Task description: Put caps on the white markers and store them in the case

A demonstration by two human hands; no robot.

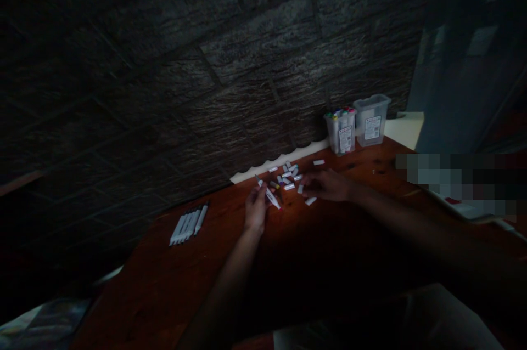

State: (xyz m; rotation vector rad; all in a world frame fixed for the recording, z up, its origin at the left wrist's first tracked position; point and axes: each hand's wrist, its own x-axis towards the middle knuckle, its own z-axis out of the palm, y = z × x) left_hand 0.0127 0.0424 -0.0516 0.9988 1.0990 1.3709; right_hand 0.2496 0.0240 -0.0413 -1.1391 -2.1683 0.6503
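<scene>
My left hand point(256, 208) is closed round a white marker point(272, 198), which slants with its bare, uncapped upper end pointing up and left. Its lower end shows a touch of red. To the right, my right hand point(329, 185) has its fingers bent in a pinch at a pale marker cap point(300, 188); the dim light blurs the grip. Between and beyond the hands lies a loose cluster of marker caps point(289, 187), white with some coloured ends. One cap point(319, 162) lies apart behind my right hand, another point(310, 202) just below it.
A row of several white markers point(189, 224) lies side by side at the table's left. At the back right stand a clear tub of coloured markers point(341, 133) and another clear tub point(371, 119). A stone-patterned wall point(206, 92) borders the wooden table point(164, 284).
</scene>
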